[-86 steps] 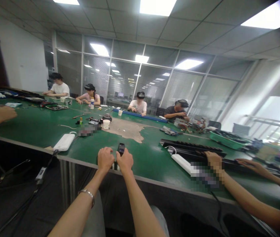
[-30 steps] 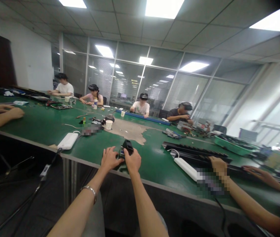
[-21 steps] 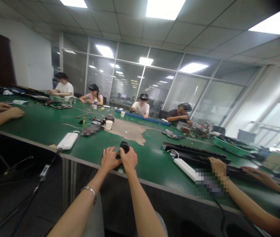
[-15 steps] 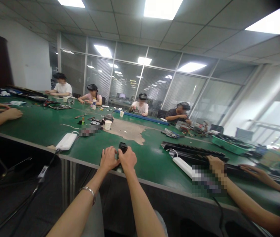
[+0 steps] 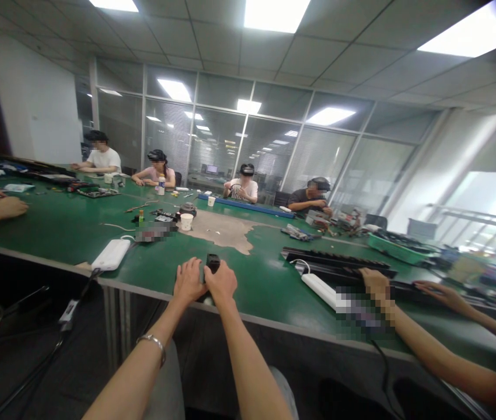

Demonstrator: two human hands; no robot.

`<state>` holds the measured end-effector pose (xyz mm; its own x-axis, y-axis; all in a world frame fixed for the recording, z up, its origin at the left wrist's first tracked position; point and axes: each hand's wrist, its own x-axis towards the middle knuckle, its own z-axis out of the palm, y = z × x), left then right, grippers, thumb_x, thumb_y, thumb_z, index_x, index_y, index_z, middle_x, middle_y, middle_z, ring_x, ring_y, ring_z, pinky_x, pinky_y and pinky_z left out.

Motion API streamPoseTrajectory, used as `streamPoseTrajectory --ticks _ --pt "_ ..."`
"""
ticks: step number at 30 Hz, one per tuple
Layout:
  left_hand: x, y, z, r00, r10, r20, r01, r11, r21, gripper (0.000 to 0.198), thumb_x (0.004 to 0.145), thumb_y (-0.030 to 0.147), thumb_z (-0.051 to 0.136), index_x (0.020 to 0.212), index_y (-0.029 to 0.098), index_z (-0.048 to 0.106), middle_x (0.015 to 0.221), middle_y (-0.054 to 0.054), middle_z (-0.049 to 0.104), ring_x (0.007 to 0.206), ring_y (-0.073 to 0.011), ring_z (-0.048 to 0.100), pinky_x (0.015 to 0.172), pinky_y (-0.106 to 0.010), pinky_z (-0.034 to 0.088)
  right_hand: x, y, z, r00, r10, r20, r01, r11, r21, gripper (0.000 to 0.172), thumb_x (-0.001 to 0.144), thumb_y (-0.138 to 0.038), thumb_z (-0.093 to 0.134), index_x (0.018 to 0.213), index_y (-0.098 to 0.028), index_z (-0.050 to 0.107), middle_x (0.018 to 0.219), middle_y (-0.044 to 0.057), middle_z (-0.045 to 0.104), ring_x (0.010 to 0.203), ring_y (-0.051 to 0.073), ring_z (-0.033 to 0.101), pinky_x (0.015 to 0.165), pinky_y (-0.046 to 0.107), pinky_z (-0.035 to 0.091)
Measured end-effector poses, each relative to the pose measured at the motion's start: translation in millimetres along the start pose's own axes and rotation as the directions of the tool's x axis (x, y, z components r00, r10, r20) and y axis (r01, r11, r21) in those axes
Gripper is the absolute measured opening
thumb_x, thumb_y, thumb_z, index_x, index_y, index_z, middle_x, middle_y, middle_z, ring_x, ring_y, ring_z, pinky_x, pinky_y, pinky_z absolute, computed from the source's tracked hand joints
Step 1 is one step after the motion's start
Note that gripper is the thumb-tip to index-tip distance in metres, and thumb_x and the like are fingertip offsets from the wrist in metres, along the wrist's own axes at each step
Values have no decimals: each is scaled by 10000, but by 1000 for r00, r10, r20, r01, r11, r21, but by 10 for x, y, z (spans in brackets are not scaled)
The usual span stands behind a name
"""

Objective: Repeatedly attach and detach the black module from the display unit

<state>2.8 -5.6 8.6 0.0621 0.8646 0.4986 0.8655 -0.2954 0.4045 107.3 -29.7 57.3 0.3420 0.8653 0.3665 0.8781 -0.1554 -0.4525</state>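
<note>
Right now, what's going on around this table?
A person's left hand and right hand hold a small black device between them, just above the edge of a green workbench. To the right, a co-worker's hands rest on a long black bar beside a white power strip. Four other people sit along the far side among scattered electronic parts.

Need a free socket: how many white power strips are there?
2 white power strips: one left, on the green bench; one right, beside a black ribbed bar. Others may be hidden.
</note>
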Motion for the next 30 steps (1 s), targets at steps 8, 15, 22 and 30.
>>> streamPoseTrajectory --ticks 8,15,22,30 --pt "5 -4 4 998 -1 58 0 1000 21 577 846 323 476 1398 185 380 1466 -131 389 1326 -295 349 1114 -490 223 -158 129 155 1000 -5 -8 5 1000 -7 453 824 -511 540 1109 -159 556 903 146 685 880 278 655 755 351 442" --pt "-1 28 -23 997 -15 73 13 1000 20 671 864 336 451 1483 181 244 1490 -139 362 1340 -307 332 1117 -504 211 -101 138 165 1000 -15 22 14 999 38 493 828 -528 538 1153 -157 547 981 150 683 941 269 646 777 338 440" --pt "-1 29 -24 998 0 64 -3 999 52 586 914 317 375 1473 175 271 1476 -134 390 1327 -293 349 1113 -499 222 -173 34 200 997 73 -34 -74 997 -14 433 837 -527 537 1030 -142 585 892 166 682 882 305 659 774 391 443" --pt "12 29 -13 996 -20 87 15 998 55 562 915 340 408 1451 198 313 1434 -132 444 1299 -293 387 1104 -511 236 -142 18 173 992 109 -63 -102 988 113 508 841 -564 508 1103 -138 596 934 173 682 892 291 651 776 365 442"
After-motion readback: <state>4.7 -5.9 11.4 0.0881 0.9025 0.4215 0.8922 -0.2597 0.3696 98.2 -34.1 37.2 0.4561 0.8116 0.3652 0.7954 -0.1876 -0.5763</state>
